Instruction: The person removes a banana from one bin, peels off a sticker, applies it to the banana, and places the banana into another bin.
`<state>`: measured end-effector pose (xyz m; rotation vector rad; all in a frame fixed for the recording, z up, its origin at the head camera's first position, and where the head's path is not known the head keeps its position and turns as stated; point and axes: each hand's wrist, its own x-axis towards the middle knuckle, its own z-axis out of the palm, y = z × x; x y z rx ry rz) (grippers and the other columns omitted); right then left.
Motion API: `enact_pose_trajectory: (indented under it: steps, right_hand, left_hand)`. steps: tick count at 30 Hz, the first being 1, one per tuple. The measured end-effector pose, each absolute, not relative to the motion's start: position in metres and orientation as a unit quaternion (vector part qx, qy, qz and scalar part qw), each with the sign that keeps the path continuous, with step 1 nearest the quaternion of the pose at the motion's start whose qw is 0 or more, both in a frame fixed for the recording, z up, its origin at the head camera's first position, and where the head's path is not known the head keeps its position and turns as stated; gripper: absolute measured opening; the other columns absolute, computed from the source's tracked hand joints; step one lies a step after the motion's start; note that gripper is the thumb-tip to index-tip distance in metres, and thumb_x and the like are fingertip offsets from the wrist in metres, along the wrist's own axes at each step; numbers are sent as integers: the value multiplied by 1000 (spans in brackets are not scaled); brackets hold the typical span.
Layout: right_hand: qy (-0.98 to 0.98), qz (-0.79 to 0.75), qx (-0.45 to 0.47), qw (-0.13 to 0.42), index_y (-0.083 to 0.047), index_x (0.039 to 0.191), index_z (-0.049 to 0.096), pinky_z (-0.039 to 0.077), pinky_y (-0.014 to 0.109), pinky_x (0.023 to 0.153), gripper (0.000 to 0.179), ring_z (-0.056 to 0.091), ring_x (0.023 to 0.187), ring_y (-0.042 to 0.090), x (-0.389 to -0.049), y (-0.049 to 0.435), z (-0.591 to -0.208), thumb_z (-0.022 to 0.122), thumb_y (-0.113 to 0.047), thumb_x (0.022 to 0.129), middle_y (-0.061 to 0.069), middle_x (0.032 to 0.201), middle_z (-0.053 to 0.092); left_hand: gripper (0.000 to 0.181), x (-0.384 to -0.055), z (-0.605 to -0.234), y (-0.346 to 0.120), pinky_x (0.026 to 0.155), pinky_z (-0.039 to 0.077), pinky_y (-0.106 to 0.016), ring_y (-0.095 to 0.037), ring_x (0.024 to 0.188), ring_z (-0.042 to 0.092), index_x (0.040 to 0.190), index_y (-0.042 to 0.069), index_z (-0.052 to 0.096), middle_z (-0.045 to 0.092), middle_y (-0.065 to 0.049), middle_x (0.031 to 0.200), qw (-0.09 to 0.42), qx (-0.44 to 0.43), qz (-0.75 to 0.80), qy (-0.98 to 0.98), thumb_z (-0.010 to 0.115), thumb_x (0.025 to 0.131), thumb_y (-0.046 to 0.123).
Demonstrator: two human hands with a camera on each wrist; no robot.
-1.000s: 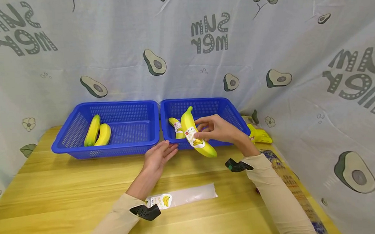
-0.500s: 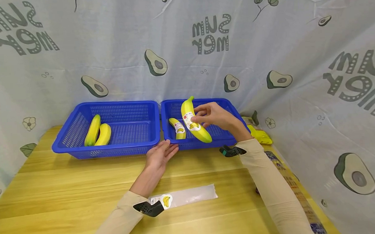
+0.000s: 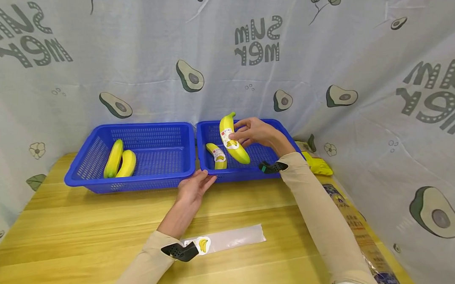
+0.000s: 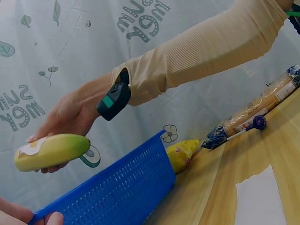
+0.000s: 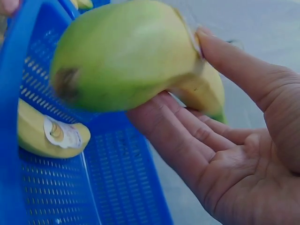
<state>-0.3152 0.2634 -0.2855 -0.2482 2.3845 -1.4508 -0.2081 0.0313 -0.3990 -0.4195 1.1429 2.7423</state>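
Note:
My right hand (image 3: 258, 132) pinches a yellow banana (image 3: 233, 141) with a white label, thumb on the label side and fingers behind. It hangs tilted above the right blue basket (image 3: 248, 175), its green tip lower and toward me. Inside that basket lies a second labelled banana (image 3: 217, 156), also visible in the right wrist view. At the basket's near left corner my left hand (image 3: 191, 188) holds the rim, thumb on top and fingers below. Two bananas without visible labels, one longer (image 3: 114, 159) and one shorter (image 3: 126, 163), lie in the left blue basket (image 3: 138, 184).
A clear plastic strip with a banana sticker (image 3: 235, 239) lies on the wooden table (image 3: 102, 232). Along the right side are a yellow packet (image 3: 320, 166) and a long wrapped roll (image 4: 258, 105), with a lollipop (image 4: 257, 123) beside it. A printed curtain (image 3: 151, 56) hangs behind.
My right hand has carried the banana up and away from me, from over the basket's near rim to above its inside. The left hand stays at the corner.

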Motion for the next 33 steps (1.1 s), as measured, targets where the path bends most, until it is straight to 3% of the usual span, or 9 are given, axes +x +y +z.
enact_pose_trajectory:
  steps: [11,17,23,28,33]
  right_hand:
    - [836,-512,-26,195,5,161,39,65,47,97,76,77,99,25,-345,273,-306,78,-24,102,21,128,72]
    - [839,-504,-4,204,7,162,35,66,42,94,77,70,123,37,-357,277,-321,75,-25,104,26,142,64]
    - [836,-499,8,228,8,163,34,62,46,104,75,58,140,46,-364,278,-329,73,-22,106,29,151,56]
    - [833,-499,27,239,10,158,42,62,46,104,69,58,139,47,-367,279,-333,74,-20,105,29,152,57]
    - [841,-481,40,246,10,152,51,66,40,95,61,70,123,39,-368,280,-338,74,-21,105,28,142,63]
  left_hand:
    - [18,-209,-400,31,91,67,-40,-18,81,72,95,1,55,60,-11,97,77,-143,915,369,60,102,-16]
    - [17,-210,-400,30,91,66,-40,-19,83,71,96,1,55,60,-11,96,80,-143,916,366,59,103,-15]
    - [16,-210,-400,30,93,66,-39,-19,84,71,97,1,55,60,-11,96,82,-142,916,365,58,103,-14]
    - [15,-211,-400,29,94,66,-40,-19,85,71,98,1,56,60,-11,97,81,-142,917,364,59,103,-13]
    - [14,-211,-401,29,93,65,-40,-19,83,71,100,-1,57,60,-12,98,82,-146,917,361,59,103,-14]
